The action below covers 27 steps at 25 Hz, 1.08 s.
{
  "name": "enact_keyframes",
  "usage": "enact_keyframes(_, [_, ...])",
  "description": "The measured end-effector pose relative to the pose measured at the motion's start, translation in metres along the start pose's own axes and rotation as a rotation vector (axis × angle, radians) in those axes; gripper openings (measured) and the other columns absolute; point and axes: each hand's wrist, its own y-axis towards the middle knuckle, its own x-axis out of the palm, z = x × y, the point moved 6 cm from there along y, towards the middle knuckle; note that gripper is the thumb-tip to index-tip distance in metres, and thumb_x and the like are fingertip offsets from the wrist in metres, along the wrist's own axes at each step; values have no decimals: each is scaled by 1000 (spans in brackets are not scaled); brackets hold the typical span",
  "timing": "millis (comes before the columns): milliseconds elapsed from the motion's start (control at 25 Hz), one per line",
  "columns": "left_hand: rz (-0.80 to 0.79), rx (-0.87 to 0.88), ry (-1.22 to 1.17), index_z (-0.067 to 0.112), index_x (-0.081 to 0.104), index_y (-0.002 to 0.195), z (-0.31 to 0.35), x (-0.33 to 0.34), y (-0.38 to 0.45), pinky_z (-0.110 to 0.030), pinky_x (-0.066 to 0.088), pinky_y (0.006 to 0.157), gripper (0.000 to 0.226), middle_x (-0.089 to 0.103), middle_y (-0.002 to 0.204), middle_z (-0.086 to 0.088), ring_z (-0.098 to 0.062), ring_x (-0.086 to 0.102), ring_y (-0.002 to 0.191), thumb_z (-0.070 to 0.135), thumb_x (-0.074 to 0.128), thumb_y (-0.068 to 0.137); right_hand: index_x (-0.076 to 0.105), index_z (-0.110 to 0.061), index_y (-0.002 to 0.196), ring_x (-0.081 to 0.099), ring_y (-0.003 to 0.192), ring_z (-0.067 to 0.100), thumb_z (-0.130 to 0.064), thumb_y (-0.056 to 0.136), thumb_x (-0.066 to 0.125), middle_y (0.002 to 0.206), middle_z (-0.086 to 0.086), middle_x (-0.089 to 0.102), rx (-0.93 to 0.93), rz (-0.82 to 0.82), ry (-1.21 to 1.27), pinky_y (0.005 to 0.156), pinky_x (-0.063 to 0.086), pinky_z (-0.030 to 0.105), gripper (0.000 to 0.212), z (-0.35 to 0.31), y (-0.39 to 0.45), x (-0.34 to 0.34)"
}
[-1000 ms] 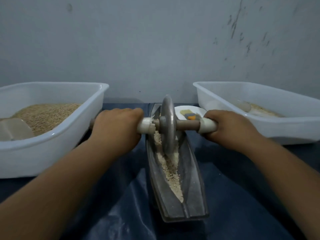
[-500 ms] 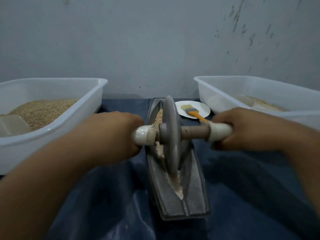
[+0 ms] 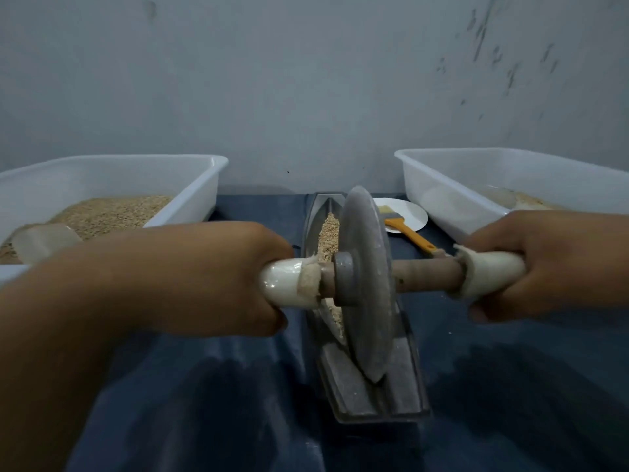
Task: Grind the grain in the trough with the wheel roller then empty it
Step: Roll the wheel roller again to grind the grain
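A grey metal boat-shaped trough lies lengthwise on the dark blue cloth in front of me. Grain lies in its groove, mostly at the far end. The grey wheel roller stands upright in the groove near the trough's near end, on a wooden axle with white-wrapped handles. My left hand grips the left handle. My right hand grips the right handle.
A white tub with whole grain and a clear scoop sits at the left. Another white tub with some ground material sits at the right. A white plate with an orange-handled brush lies behind the roller. A grey wall rises close behind.
The wheel roller has rolled along the trough from its far end toward me, to near the close end. Both hands came with it, still gripping the handles.
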Motion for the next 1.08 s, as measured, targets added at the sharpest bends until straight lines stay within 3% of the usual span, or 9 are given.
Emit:
enact_keyframes(120, [94,-26,33,48,55,85,-4,2,12,-25,48,55,30,63,72,22,0,60,60,56,62,57,66,-49,95,63,63,1,-69,46,70,74,-19,66,18,85,-13,54,50,23,53,0,15,3])
enact_keyframes(240, [390,-137,169,32,49,79,-10,2,34,-27,41,58,17,56,67,9,-10,54,64,41,64,76,63,-40,82,61,73,11,-47,67,75,80,-12,66,123,441,-17,63,48,33,20,6,44,6])
enact_keyframes(320, [443,-181,177,31,47,80,-15,5,41,-29,39,62,18,52,70,9,-15,53,69,40,62,81,59,-37,84,59,85,19,-41,78,70,88,-11,64,137,570,-75,68,45,32,13,2,53,9])
enact_keyframes(400, [397,-166,154,31,46,79,-15,5,43,-29,40,64,18,54,72,10,-14,54,71,39,62,82,57,-37,79,61,84,18,-41,77,71,84,-12,64,131,500,-104,66,46,32,15,4,51,9])
enact_keyframes(520, [190,-66,89,35,53,77,-6,3,27,-26,43,61,15,60,71,11,-4,57,67,36,67,73,66,-42,85,62,67,3,-58,55,74,74,-15,66,110,157,-42,61,49,29,34,8,26,5])
enact_keyframes(640, [-30,-6,-52,50,56,87,0,-3,1,-22,46,54,37,64,74,24,2,61,62,60,63,52,64,-54,96,63,60,-2,-73,42,66,72,-20,67,41,-14,-30,56,51,24,58,1,1,2])
enact_keyframes(760, [-10,-48,-43,52,55,88,-5,1,6,-25,49,55,40,64,73,23,1,62,61,62,62,50,64,-54,97,62,58,-1,-72,45,65,71,-19,67,19,69,-66,54,51,26,56,0,8,1])
enact_keyframes(960, [469,-192,229,30,45,77,-14,5,44,-28,36,59,15,51,68,8,-14,49,65,33,59,81,62,-36,86,61,83,19,-42,76,71,82,-11,63,102,555,-111,66,46,33,15,3,51,7])
enact_keyframes(1080, [433,-176,216,30,46,78,-16,4,48,-28,38,62,13,52,71,8,-13,51,69,30,58,81,62,-32,87,61,85,18,-37,78,70,84,-10,64,115,527,-124,64,44,31,13,5,55,9])
